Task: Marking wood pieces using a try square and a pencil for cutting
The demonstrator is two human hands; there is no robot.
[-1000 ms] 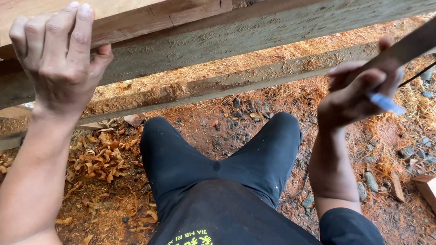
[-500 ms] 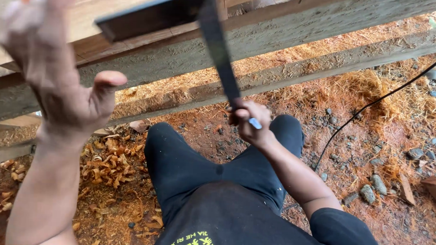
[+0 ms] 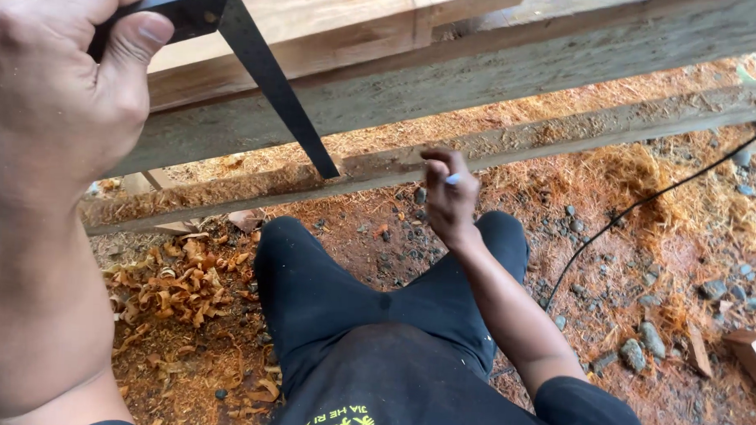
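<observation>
— Where's the metal square (image 3: 258,62)?

— Upper left of the frame. The left hand (image 3: 56,84) grips its short arm against the wooden beam (image 3: 450,64); the long blade slants down across the beam's face.

— And the right hand (image 3: 450,194)?

— Centre, clear of the blade, fingers curled around a small pale pencil (image 3: 452,179), above the black trousers (image 3: 367,287). Wood shavings (image 3: 174,281) lie lower left.

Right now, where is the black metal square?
In the head view, the black metal square is upper left, gripped by the left hand, its long blade slanting down across the wooden beam.
</observation>
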